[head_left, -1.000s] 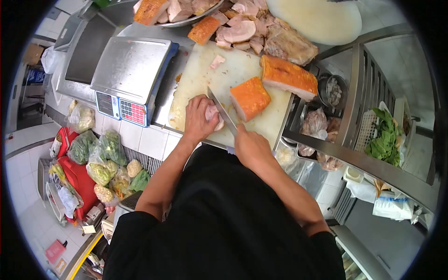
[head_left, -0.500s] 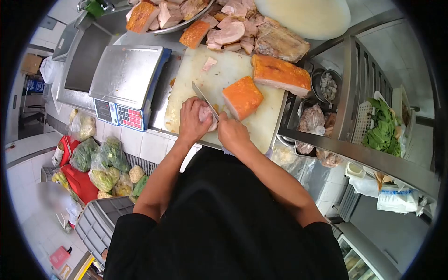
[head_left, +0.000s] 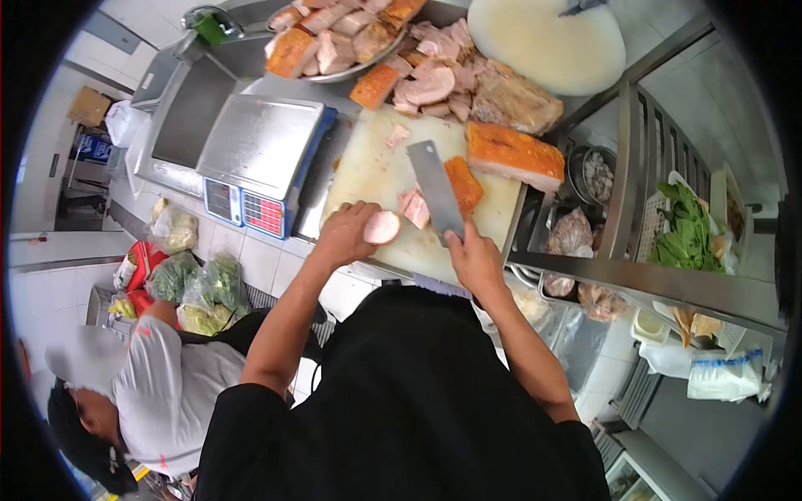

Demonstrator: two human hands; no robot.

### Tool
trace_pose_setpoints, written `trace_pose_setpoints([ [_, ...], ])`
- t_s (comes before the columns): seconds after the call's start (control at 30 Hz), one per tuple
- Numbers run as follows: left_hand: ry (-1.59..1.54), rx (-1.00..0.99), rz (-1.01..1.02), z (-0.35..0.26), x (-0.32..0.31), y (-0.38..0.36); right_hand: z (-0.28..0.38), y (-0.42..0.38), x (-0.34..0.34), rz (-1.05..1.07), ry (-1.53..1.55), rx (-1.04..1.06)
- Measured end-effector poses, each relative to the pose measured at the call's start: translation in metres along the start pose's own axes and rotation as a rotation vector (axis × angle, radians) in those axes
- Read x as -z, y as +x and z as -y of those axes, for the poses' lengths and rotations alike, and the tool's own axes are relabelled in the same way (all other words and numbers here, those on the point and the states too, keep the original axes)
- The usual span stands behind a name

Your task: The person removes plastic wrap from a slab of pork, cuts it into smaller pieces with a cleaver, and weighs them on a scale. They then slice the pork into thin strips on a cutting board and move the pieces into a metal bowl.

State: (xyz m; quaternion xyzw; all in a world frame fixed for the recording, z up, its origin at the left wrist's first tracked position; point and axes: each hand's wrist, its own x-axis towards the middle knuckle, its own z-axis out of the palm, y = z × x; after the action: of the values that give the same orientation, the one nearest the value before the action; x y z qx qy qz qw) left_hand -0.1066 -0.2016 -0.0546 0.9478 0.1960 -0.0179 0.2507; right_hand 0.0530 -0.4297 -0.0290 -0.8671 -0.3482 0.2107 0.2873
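My left hand [head_left: 347,235] is closed around a round, pale piece of meat [head_left: 382,227] at the front left of the white cutting board [head_left: 376,159]. The handle of a cleaver [head_left: 435,189] is in my right hand [head_left: 478,260]. Its broad blade lies flat over the board and partly covers an orange-skinned block of meat [head_left: 464,185]. Beside the blade is a cut pink piece of meat [head_left: 414,207]. A longer orange-skinned slab [head_left: 515,155] rests at the board's back right.
A scale [head_left: 259,150] stands left of the board. Behind are a heaped meat tray [head_left: 334,42] and a round white board [head_left: 547,37]. A metal rack [head_left: 622,167] borders the right. Another person [head_left: 171,392] is at the lower left, near bagged vegetables [head_left: 171,278].
The cleaver has moved from the piece in my left hand to the right, over the orange-skinned block. A cut piece now shows beside the blade. Another person has come into view at the lower left.
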Motion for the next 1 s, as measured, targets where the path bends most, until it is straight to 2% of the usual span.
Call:
trace_pose_setpoints([
  [0.03,-0.049,-0.007,-0.06,-0.002,-0.001,0.002,-0.001,-0.001,0.006,-0.014,0.063,-0.029],
  [0.1,-0.137,0.107,-0.153,-0.005,0.007,0.002,-0.013,-0.01,0.011,-0.019,0.098,-0.053],
  [0.13,-0.141,0.116,-0.313,0.003,0.009,0.002,-0.017,-0.018,0.017,-0.055,0.135,-0.063],
  [0.23,-0.3,0.309,-0.472,0.038,0.069,0.014,-0.038,-0.045,0.024,-0.089,0.306,-0.185],
  [0.3,-0.546,0.434,-0.485,0.097,0.102,0.029,-0.059,-0.059,0.02,-0.153,0.364,-0.196],
  [0.33,-0.525,0.546,-0.403,0.12,0.12,0.035,-0.052,-0.065,0.032,-0.107,0.408,-0.283],
  [0.37,-0.504,0.653,-0.316,0.139,0.134,0.038,-0.058,-0.067,0.028,-0.112,0.412,-0.276],
  [0.4,-0.502,0.643,-0.316,0.161,0.138,0.039,-0.069,-0.071,0.024,-0.125,0.465,-0.324],
  [0.47,-0.304,0.759,-0.442,0.189,0.135,0.052,-0.078,-0.08,0.023,-0.17,0.532,-0.367],
  [0.5,-0.304,0.745,-0.436,0.174,0.131,0.057,-0.079,-0.083,0.023,-0.184,0.535,-0.374],
  [0.57,-0.141,0.208,-0.772,0.115,0.101,0.055,-0.081,-0.088,0.023,-0.23,0.593,-0.425],
  [0.6,0.011,0.196,-0.711,0.079,0.066,0.056,-0.083,-0.091,0.022,-0.232,0.588,-0.425],
  [0.63,-0.184,0.028,-0.589,0.071,0.017,0.061,-0.085,-0.091,0.021,-0.248,0.642,-0.421],
  [0.67,-0.347,0.393,-0.146,0.01,0.002,0.054,-0.086,-0.09,0.02,-0.261,0.698,-0.411],
  [0.7,-0.174,0.222,-0.16,-0.009,-0.044,0.055,-0.086,-0.09,0.02,-0.25,0.696,-0.396],
  [0.73,-0.131,0.177,0.041,-0.025,-0.062,0.063,-0.087,-0.09,0.022,-0.238,0.677,-0.422],
  [0.77,-0.063,0.23,-0.033,-0.065,-0.047,0.052,-0.084,-0.088,0.022,-0.227,0.659,-0.448],
  [0.8,-0.049,0.171,-0.164,-0.057,-0.067,0.056,-0.076,-0.087,0.026,-0.245,0.662,-0.433],
  [0.83,-0.047,0.181,-0.176,-0.056,-0.064,0.059,-0.073,-0.086,0.026,-0.235,0.661,-0.42],
  [0.9,-0.07,0.3,-0.025,-0.049,-0.054,0.071,-0.073,-0.088,0.027,-0.282,0.669,-0.401],
  [1.0,-0.137,0.434,0.017,-0.011,-0.036,0.101,-0.079,-0.091,0.026,-0.256,0.642,-0.403],
])
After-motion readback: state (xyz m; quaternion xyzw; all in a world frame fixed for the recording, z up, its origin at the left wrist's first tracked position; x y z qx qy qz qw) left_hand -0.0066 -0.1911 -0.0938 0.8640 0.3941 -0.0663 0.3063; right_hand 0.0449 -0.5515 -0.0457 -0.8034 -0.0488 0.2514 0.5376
